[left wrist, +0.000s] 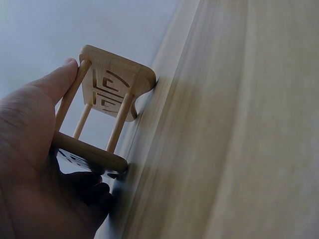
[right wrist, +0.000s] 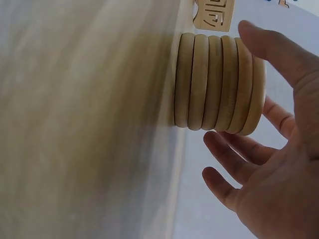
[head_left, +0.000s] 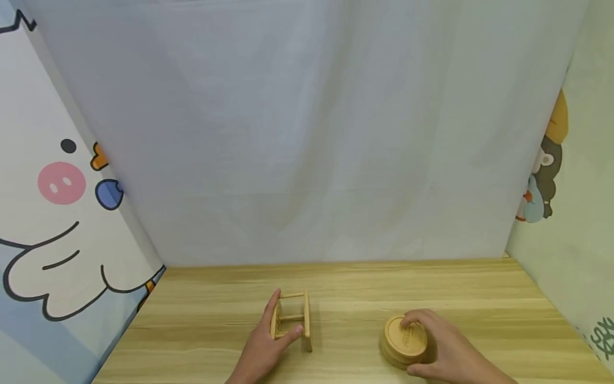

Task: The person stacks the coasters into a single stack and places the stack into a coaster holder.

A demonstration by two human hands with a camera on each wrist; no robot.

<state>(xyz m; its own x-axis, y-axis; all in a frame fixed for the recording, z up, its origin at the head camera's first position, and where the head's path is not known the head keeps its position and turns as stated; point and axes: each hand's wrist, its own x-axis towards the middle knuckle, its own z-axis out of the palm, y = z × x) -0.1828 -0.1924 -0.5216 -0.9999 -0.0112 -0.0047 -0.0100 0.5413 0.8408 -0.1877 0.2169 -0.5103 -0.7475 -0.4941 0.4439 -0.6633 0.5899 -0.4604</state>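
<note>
My left hand (head_left: pixel 263 341) holds a small wooden coaster rack (head_left: pixel 307 320), made of two carved side boards joined by round dowels. Its thumb lies across the near end while the fingers go along the left board; in the left wrist view the rack (left wrist: pixel 117 82) stands at the tabletop. To the right, a stack of round wooden coasters (head_left: pixel 406 338) sits on the table, its top face marked with a design. My right hand (head_left: pixel 443 341) curls about this stack, one bent fingertip on the top face and the thumb at the near side. Several coasters (right wrist: pixel 214 82) show edge-on in the right wrist view.
Both things stand on a light wood-grain table (head_left: pixel 345 288). A plain pale cloth (head_left: pixel 312 133) hangs behind it. Cartoon-printed panels rise at the left (head_left: pixel 62 106) and the right (head_left: pixel 575 240). Table surface lies between the rack and the stack.
</note>
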